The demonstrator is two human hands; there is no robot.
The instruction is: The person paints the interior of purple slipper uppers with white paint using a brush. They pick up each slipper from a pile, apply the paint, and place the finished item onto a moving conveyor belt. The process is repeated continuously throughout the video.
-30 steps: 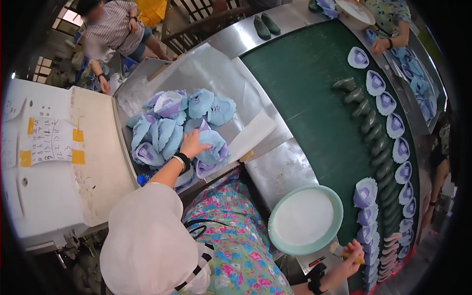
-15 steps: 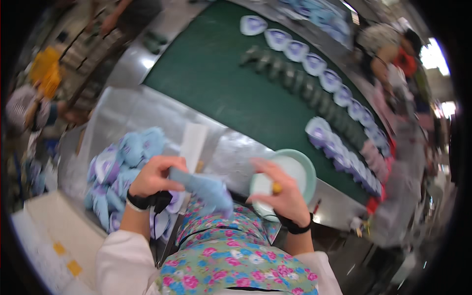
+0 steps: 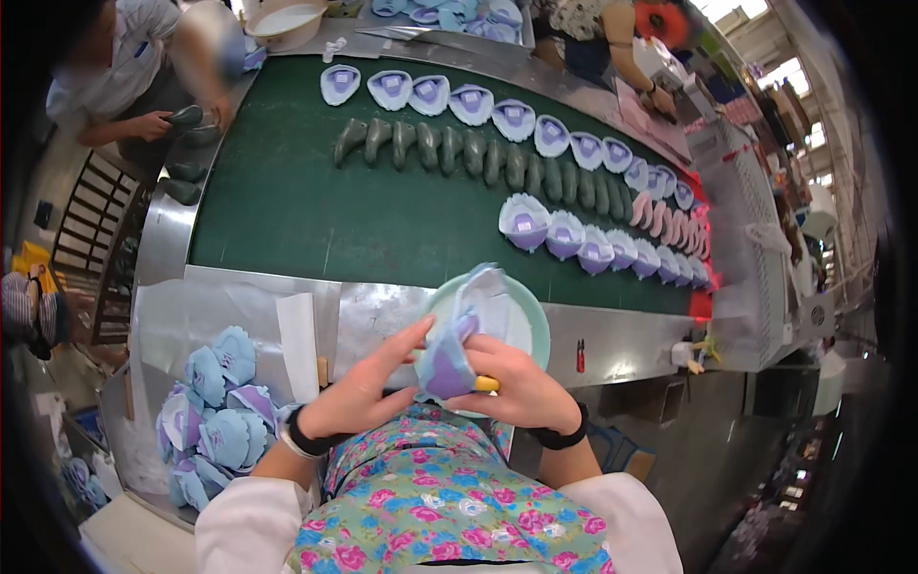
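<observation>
Right fingers curl round a blue-and-purple shoe piece and yellow handle; left fingers spread open alongside; green basin just beyond, presumably for easy reach!

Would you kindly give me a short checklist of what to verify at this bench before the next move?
1. Blue-and-purple piece in hand: ok, the right hand holds it.
2. Left hand touching the piece: cannot tell; thumb and fingers are spread right beside it.
3. Yellow handle held: ok, it is in the right hand too.
4. Far end of that handle: cannot tell, hidden.
5. Basin close by: ok, the pale green basin sits at the hands, with white contents.
6. More pieces at the left: ok, a pile lies there.
</observation>
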